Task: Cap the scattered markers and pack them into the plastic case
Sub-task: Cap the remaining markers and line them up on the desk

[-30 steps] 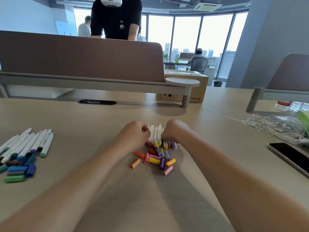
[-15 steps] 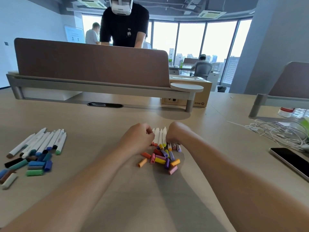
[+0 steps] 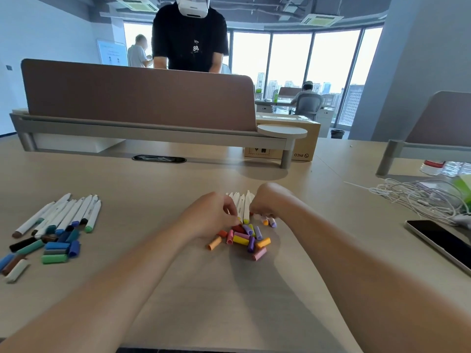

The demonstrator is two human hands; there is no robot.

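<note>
**Marker row lay between two curled hands, caps just below**

At centre frame a row of white markers point(image 3: 246, 205) lay side by side on the table point(image 3: 229, 289). Their long axes ran up the frame and their coloured tips pointed down it. The left hand point(image 3: 214, 217) touched the row's left edge and the right hand point(image 3: 267, 200) covered its right edge. Both had curled fingers, but whether either gripped a marker could not be told. The warm-coloured loose caps point(image 3: 242, 239) sat heaped just below the tips, slightly nearer the left hand. A second group of markers point(image 3: 71, 215) with blue and green caps point(image 3: 57, 248) lay well apart at left. No plastic case was visible.
</note>
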